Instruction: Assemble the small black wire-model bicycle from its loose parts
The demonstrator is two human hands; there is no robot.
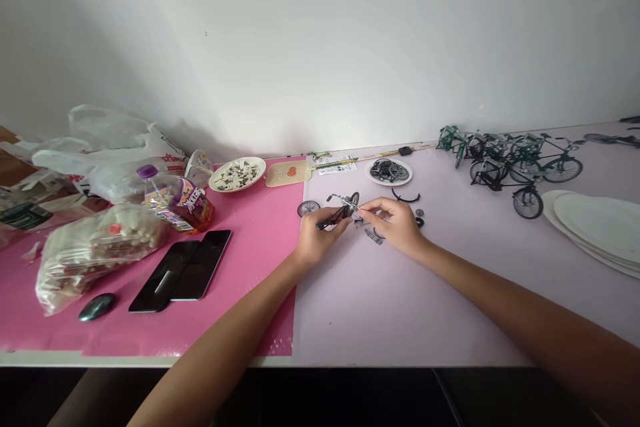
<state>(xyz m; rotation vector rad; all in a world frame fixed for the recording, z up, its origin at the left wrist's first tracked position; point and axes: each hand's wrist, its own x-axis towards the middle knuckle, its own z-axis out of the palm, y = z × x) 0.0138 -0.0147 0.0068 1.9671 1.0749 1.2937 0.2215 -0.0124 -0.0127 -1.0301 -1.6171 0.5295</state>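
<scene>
My left hand [319, 238] is closed on a small dark model bicycle [345, 208] with one wheel and silver handlebars, held above the table. The fingertips of my right hand [393, 220] are pinched at the handlebar side; what they hold, if anything, is too small to make out. A loose spoked wheel [309, 207] lies just behind my left hand. Under and between my hands is a small grey part [373, 236]. Behind my right hand lies a black curved part [405, 197], and a white plate [412, 173] holds dark wheels and parts.
Several green and black model bicycles [545, 161] stand at the back right, with stacked white plates [600, 220] before them. Leftward are a plate of small pieces [261, 170], yellow fly swatter [289, 173], bottle [180, 203], phones [185, 273], mouse [97, 307] and plastic bags [100, 240].
</scene>
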